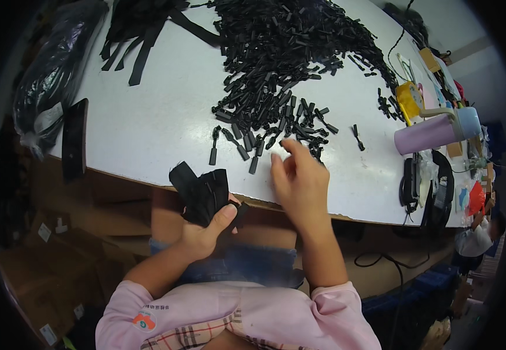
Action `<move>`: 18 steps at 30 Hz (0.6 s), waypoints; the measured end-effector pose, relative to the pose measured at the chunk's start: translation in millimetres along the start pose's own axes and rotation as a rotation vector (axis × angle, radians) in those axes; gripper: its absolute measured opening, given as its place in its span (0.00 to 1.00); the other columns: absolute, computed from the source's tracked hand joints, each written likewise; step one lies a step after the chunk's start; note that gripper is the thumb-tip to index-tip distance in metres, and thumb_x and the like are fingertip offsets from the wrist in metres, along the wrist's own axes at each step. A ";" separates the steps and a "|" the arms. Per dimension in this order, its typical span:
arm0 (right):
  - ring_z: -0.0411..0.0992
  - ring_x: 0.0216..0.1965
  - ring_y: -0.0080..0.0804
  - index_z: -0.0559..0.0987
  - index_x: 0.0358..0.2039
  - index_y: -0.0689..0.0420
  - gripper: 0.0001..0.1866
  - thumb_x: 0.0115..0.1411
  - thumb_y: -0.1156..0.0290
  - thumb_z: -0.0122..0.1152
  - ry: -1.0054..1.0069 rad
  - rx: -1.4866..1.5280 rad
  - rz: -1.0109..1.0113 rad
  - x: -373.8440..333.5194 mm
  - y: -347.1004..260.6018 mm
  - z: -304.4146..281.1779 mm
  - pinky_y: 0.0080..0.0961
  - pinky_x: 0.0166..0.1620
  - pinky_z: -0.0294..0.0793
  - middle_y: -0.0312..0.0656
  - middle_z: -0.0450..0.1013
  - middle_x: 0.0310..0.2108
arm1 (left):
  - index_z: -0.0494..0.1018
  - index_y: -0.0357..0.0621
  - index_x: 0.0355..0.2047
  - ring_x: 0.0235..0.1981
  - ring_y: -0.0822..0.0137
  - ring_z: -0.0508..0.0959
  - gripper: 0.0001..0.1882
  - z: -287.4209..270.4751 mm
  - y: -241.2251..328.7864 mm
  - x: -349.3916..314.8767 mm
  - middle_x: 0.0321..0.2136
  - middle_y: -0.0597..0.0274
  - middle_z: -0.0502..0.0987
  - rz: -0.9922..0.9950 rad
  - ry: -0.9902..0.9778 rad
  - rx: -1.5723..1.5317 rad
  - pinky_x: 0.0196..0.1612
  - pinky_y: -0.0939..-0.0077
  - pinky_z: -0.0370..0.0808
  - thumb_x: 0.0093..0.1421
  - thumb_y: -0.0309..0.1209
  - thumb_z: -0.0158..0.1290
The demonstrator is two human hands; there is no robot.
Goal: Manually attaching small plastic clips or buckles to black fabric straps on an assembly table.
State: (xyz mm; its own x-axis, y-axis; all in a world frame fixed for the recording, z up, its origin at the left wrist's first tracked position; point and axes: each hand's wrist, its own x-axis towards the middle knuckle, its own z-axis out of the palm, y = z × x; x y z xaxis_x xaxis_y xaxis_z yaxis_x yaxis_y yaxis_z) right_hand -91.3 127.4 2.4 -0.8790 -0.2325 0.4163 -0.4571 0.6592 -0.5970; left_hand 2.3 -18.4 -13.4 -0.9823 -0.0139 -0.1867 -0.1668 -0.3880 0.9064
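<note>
My left hand [206, 233] is closed around several short black zipper strips [204, 195], thumb pressed on top, just off the table's front edge. The strips fan upward from the grip. My right hand [304, 181] hovers at the near end of a large heap of black zipper sliders with long pulls [264, 96]. Its thumb and index finger are curved and apart, with nothing visible between them; the other fingers curl partly out of sight. A few loose zipper sliders [214, 146] lie on the white table between the heap and my left hand.
The white table [136, 128] has more black strips [142, 55] at the far left. A plastic-wrapped black bundle [60, 70] lies along the left edge. On the right are a lilac bottle [425, 135], a yellow tape dispenser [409, 99] and black straps [438, 189]. Cartons [43, 274] stand below left.
</note>
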 end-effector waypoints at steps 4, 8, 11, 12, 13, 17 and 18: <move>0.68 0.15 0.40 0.69 0.23 0.62 0.05 0.46 0.74 0.52 -0.105 -0.341 -0.091 12.6 17.7 3.1 0.30 0.18 0.68 0.45 0.67 0.18 | 0.68 0.38 0.31 0.26 0.77 0.67 0.08 -1.6 -6.8 6.7 0.26 0.66 0.68 0.053 -0.003 0.041 0.32 0.85 0.65 0.54 0.30 0.48; 0.68 0.15 0.42 0.67 0.20 0.61 0.05 0.46 0.74 0.51 -0.209 -0.391 -0.064 10.7 5.9 -2.5 0.33 0.17 0.68 0.46 0.67 0.18 | 0.68 0.38 0.32 0.29 0.79 0.66 0.08 1.2 -6.2 9.2 0.27 0.68 0.69 0.101 0.011 0.134 0.34 0.84 0.64 0.53 0.28 0.49; 0.68 0.14 0.40 0.66 0.19 0.60 0.06 0.44 0.73 0.52 -0.231 -0.398 -0.104 11.8 5.7 -1.3 0.30 0.16 0.67 0.44 0.66 0.17 | 0.69 0.38 0.33 0.29 0.79 0.67 0.08 1.5 -9.1 9.2 0.27 0.69 0.69 0.088 -0.001 0.155 0.34 0.84 0.65 0.52 0.27 0.50; 0.68 0.14 0.39 0.66 0.19 0.60 0.06 0.43 0.73 0.53 -0.228 -0.397 -0.132 12.2 6.8 -0.4 0.29 0.15 0.67 0.44 0.65 0.17 | 0.69 0.38 0.33 0.29 0.80 0.67 0.08 1.8 -10.0 9.3 0.27 0.69 0.70 0.108 0.004 0.144 0.33 0.84 0.65 0.52 0.27 0.50; 0.68 0.14 0.39 0.66 0.19 0.60 0.06 0.43 0.73 0.53 -0.229 -0.396 -0.133 10.2 6.0 -1.4 0.29 0.15 0.67 0.44 0.65 0.17 | 0.69 0.38 0.33 0.29 0.80 0.67 0.08 2.0 -9.7 8.9 0.27 0.69 0.70 0.108 0.006 0.144 0.33 0.84 0.65 0.52 0.27 0.50; 0.67 0.14 0.37 0.66 0.18 0.59 0.05 0.42 0.74 0.52 -0.225 -0.414 -0.146 -2.2 2.7 -6.0 0.28 0.15 0.66 0.42 0.63 0.15 | 0.69 0.38 0.32 0.28 0.80 0.67 0.08 0.0 -10.8 8.9 0.26 0.69 0.70 0.097 0.059 0.147 0.32 0.85 0.66 0.51 0.27 0.51; 0.66 0.14 0.37 0.66 0.18 0.59 0.05 0.41 0.75 0.52 -0.218 -0.398 -0.133 -4.5 2.2 -5.9 0.27 0.15 0.66 0.41 0.63 0.15 | 0.69 0.38 0.31 0.28 0.79 0.67 0.08 -1.6 -11.3 9.0 0.26 0.68 0.70 0.083 0.063 0.154 0.32 0.85 0.66 0.51 0.27 0.51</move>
State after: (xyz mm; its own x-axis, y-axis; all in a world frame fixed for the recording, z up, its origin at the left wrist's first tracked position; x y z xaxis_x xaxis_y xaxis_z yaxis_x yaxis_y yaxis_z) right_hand -87.6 134.0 3.2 -0.8438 -0.4499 0.2925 -0.5175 0.8266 -0.2213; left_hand -4.5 -15.6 -26.0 -0.9869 -0.0994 -0.1273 -0.1007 -0.2373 0.9662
